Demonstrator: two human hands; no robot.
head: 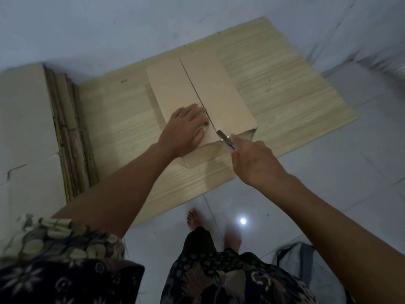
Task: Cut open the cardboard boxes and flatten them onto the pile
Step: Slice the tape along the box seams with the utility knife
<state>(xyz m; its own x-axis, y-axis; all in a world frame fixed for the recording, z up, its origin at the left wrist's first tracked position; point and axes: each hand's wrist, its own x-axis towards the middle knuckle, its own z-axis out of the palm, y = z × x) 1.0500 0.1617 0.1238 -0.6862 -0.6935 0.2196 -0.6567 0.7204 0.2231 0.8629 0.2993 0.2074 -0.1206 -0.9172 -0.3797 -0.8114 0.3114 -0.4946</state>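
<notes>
A brown cardboard box (219, 93) stands on a pale wood-grain board (285, 102) on the floor. Its two top flaps meet along a centre seam that shows as a dark slit. My left hand (186, 128) presses flat on the left flap near the box's near end. My right hand (254, 163) grips a utility knife (225, 140), whose blade tip lies at the near end of the seam. A pile of flattened cardboard (26, 128) lies to the left, its stacked edges facing the board.
White tiled floor (328, 194) surrounds the board. My bare feet (194, 219) stand just short of the board's near edge. A grey bag or cloth (295, 255) lies at the lower right. White walls rise behind.
</notes>
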